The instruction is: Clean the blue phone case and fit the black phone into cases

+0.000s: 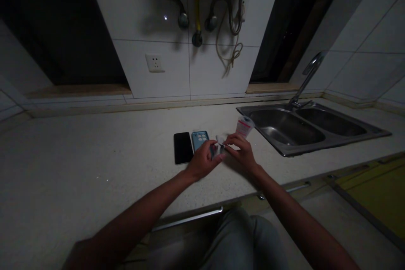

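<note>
Both my hands meet over the counter around a small whitish, crumpled piece (219,140) that looks like a thin wrapper or tissue; its kind is unclear in the dim light. My left hand (204,160) grips it from the left, thumb and fingers closed. From the right, my right hand (242,152) pinches it with the fingertips. Partly behind my left hand lies a blue phone case (200,137) with camera cutouts. Beside the case, a black phone (183,148) rests flat, its dark screen up. A clear plastic cup (244,125) with red print stands just beyond my right hand.
A steel double sink (284,149) with a tall faucet (311,67) is set into the counter (126,156) on the right. Pipes and valves (196,39) and a wall socket (155,63) are on the tiled wall. Drawer handles (190,219) run along the front edge.
</note>
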Available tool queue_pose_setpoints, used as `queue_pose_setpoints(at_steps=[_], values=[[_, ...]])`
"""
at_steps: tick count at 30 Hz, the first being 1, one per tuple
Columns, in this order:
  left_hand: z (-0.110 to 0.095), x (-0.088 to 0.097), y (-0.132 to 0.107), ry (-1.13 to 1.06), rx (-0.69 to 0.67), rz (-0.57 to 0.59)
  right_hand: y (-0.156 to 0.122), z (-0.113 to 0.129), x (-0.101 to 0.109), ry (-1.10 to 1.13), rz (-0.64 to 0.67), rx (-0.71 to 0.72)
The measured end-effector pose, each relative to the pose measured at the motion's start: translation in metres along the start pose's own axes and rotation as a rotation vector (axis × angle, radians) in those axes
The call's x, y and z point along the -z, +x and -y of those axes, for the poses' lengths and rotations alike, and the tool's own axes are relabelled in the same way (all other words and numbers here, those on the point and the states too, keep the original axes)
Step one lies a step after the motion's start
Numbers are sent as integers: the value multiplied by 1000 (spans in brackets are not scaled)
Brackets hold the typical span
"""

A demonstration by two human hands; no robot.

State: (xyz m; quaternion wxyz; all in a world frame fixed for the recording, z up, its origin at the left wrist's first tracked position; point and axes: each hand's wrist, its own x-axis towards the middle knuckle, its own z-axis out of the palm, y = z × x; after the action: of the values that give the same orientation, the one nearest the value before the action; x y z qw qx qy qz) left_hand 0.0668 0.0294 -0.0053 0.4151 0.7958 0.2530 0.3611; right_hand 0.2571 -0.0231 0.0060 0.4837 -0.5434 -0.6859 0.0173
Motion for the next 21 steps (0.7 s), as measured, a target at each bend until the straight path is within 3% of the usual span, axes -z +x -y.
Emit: queue_pose_setpoints(at_steps=[4,8,12,13,16,21], values=[[0,0,4,-22,31,-88,12,-1,-13,147,3,-2],[6,3,10,-15,47,-233,10,-6,-22,363,-87,-92],[8,12,12,88,-122,-457,1,-5,-22,567,-153,-254],[7,14,12,115,-187,-449,0,-4,-22,604,-143,-300],[1,17,10,106,-276,-274,-3,1,-20,738,-28,-423],[-1,14,11,-173,-112,-74,-3,9,-16,994,178,-512]])
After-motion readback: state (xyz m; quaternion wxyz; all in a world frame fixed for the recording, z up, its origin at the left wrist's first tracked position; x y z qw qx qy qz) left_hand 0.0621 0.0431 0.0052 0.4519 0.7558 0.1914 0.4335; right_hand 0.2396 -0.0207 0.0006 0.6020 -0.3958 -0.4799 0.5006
